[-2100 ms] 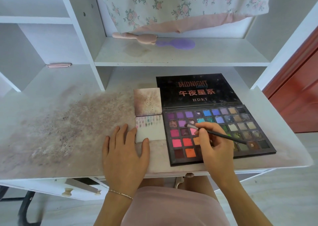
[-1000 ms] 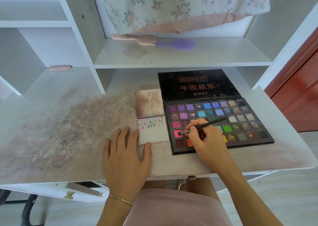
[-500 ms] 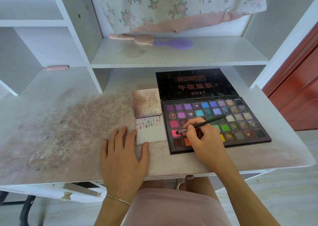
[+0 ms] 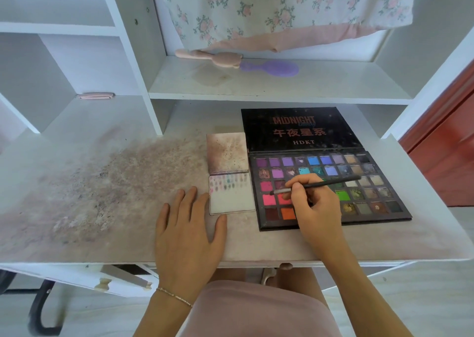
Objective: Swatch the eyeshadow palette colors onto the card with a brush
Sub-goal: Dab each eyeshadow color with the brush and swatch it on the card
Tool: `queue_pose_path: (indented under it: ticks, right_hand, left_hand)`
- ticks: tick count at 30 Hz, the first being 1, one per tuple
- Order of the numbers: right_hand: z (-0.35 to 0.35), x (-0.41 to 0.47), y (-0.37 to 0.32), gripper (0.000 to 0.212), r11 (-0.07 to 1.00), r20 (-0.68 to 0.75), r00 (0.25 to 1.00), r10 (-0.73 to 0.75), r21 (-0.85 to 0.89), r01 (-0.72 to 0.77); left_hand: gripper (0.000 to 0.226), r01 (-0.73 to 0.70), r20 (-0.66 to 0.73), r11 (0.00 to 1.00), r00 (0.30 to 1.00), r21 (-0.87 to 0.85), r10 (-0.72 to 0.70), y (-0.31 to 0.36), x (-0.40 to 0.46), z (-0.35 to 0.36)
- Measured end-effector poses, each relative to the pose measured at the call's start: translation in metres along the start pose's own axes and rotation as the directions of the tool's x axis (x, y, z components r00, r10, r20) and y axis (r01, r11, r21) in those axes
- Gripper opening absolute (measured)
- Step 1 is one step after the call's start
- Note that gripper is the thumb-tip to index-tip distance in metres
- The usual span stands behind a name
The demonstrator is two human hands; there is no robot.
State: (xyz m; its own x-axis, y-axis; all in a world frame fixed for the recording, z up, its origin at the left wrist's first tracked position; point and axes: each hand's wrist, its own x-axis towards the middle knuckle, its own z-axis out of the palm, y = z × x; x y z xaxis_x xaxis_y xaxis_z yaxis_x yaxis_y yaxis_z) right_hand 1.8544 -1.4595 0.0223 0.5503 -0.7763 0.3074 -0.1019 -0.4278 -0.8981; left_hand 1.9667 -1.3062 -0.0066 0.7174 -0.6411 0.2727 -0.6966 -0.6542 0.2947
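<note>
Since half a second ago, little moved: brush (image 4: 318,183) tip still down at the bright pink pans on the left side of the eyeshadow palette (image 4: 331,192), right hand (image 4: 316,209) still pinching the dark handle between thumb and curled fingers. Left hand (image 4: 188,231) flat on the stained desk (image 4: 89,183), fingers straight, gripping nothing, fingertips just beside the swatch card (image 4: 230,195). Card lying touching the palette's left edge, rows of colour dabs across its upper part. Pink and purple hairbrushes (image 4: 269,68) up on the shelf.
</note>
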Motion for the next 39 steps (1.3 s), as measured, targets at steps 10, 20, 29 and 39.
queue_pose_path:
  ticks: [10, 20, 29, 39]
  right_hand:
    - [0.056, 0.012, -0.018, 0.023, 1.000, 0.231, 0.973, 0.016, 0.017, -0.020]
    - [0.060, 0.013, -0.018, 0.023, 0.999, 0.324, 0.945, 0.043, 0.015, -0.051]
    - [0.060, 0.012, -0.014, 0.011, 0.998, 0.361, 0.930, 0.065, -0.023, -0.060]
    - [0.061, 0.013, -0.014, 0.011, 0.998, 0.370, 0.927, 0.068, -0.041, -0.056]
  left_hand:
    - [0.045, -0.047, -0.097, 0.998, 0.994, -0.049, 0.042, -0.002, -0.004, 0.000]
    - [0.038, -0.062, -0.168, 0.995, 0.985, -0.084, 0.048, -0.002, -0.005, 0.004]
    - [0.037, -0.054, -0.159, 0.994, 0.987, -0.090, 0.039, -0.002, -0.005, 0.004]
    - [0.038, -0.053, -0.152, 0.995, 0.988, -0.085, 0.039, -0.001, -0.005, 0.003]
